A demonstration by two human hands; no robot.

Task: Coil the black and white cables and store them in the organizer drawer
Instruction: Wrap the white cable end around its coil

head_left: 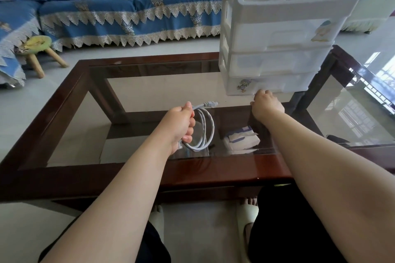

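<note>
Left hand (181,123) has a closed grip on the white cable (205,128), fingers curled round the gathered loops. The coil hangs below and to the right of the fist, above the glass counter (64,113), its long axis running up and down. One plug (210,104) sticks out past the thumb, pointing right toward the organizer (277,34); the other end peeks out under the palm, pointing down. Left forearm reaches forward, wrist level. Over on the right, the right hand (267,104) is at the front of the bottom drawer (277,85), knuckles up, fingers curled at its lower edge; the actual grip there is hidden. Right arm stretched long. A folded white cloth (241,139) shows beneath the glass.
</note>
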